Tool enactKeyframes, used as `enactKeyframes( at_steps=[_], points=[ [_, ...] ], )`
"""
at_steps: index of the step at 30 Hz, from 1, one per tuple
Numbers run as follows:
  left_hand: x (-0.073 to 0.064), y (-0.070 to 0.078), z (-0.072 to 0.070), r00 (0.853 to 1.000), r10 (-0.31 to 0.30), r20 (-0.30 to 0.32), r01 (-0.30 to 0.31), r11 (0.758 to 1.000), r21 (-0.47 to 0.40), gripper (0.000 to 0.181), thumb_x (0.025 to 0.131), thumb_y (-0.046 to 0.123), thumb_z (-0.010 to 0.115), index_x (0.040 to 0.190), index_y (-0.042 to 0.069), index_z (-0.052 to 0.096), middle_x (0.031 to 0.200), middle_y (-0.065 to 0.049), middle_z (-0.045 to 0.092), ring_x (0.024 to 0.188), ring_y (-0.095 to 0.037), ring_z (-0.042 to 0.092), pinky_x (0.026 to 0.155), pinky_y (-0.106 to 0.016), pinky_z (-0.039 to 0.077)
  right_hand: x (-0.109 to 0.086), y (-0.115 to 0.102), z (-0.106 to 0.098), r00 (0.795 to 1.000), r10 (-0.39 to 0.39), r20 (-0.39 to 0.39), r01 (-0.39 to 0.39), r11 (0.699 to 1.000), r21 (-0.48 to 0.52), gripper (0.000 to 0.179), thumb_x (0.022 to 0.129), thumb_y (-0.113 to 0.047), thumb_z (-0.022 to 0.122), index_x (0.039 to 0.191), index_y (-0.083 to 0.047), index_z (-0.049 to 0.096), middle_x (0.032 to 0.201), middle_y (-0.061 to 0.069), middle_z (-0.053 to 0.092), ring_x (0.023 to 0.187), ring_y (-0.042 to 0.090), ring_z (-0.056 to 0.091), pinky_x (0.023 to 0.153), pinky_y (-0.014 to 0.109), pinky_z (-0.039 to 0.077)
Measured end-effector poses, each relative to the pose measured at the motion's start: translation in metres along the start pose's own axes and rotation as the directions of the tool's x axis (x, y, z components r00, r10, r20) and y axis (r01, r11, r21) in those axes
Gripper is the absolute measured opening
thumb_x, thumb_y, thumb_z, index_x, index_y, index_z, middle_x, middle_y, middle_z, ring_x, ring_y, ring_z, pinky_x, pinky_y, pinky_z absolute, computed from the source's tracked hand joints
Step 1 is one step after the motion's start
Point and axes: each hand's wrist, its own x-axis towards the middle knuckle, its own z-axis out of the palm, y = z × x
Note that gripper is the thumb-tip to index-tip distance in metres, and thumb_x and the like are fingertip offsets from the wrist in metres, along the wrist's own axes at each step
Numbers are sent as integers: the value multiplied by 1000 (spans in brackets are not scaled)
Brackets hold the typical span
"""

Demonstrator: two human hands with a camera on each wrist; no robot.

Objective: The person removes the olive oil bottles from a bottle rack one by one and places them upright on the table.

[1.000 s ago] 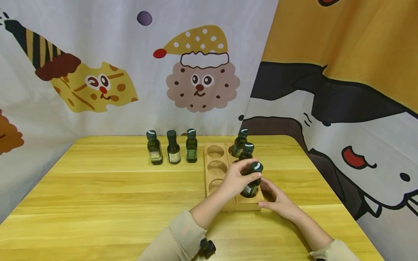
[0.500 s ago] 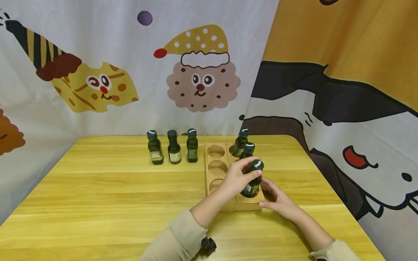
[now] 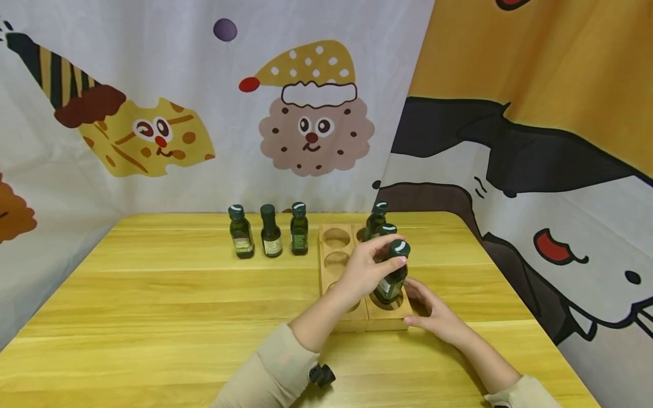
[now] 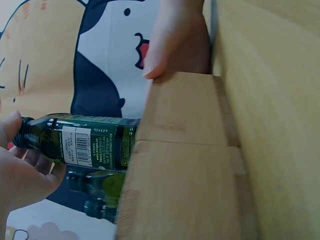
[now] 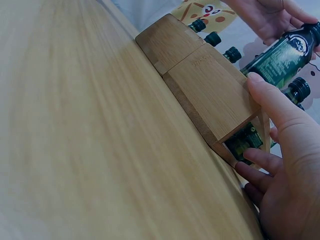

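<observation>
My left hand (image 3: 361,268) grips a dark green glass bottle (image 3: 391,283) near its cap, above the near right hole of a wooden rack (image 3: 389,324). The bottle leans slightly, its base at the hole's opening; a barcode label (image 4: 76,146) shows in the left wrist view. My right hand (image 3: 437,316) holds the rack's near right corner, the thumb (image 5: 270,97) against the front and the fingers at the side opening. Behind the gripped bottle, two more bottles stand in the right column, one at the far end (image 3: 376,220) and one in the middle (image 3: 388,229), mostly hidden.
On the table (image 3: 178,306), left of the rack, stand three similar bottles in a row: a left one (image 3: 242,233), a middle one (image 3: 271,232) and a right one (image 3: 299,231). The rack's left column has bare round holes (image 3: 336,238). A printed curtain (image 3: 194,73) hangs behind the table.
My left hand has risen with the bottle, drawing it up so that more of the near right hole shows. The right hand keeps its place at the rack's corner.
</observation>
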Motion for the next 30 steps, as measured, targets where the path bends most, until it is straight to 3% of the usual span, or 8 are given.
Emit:
enactKeyframes(
  at_steps=[8,12,15,19,30],
  points=[
    [3,18,-11,999,-48,-6,48,998,-49,38,90,8,67,128,10,61,109,-9,67,97,-14,63,75,-26,54,0,-1,1,1000,3,-4,-3,1000,0,76,86,-2,70,150,-9,29,137,21,47,122,26,46,99,23,37],
    [0,43,-19,999,-51,-20,50,998,-41,37,90,3,67,127,3,61,106,-15,67,96,-17,64,75,-26,54,0,0,1,1000,-16,3,16,1000,16,77,85,-1,70,150,-9,29,137,21,47,123,23,47,100,22,36],
    [0,45,-26,999,-26,-25,25,999,-44,37,90,9,68,126,7,62,102,-11,68,93,-16,64,74,-28,55,-1,0,1,1000,-21,4,21,1000,9,78,85,-1,70,150,-11,29,138,20,47,123,23,47,100,23,36],
    [5,34,-37,999,-5,-52,4,1000,-26,38,89,18,71,126,17,64,98,-2,69,91,-14,64,73,-30,55,-1,2,1,1000,-18,1,18,1000,-8,79,85,-1,71,151,-12,29,139,19,46,122,31,46,101,25,36],
    [6,46,-72,994,7,-110,-6,1000,12,38,87,14,72,125,14,65,98,-5,69,90,-18,65,74,-32,55,-1,-2,2,1000,14,-3,-14,1000,-20,78,86,-5,71,151,-16,29,141,17,44,124,35,43,101,27,35]
  ],
)
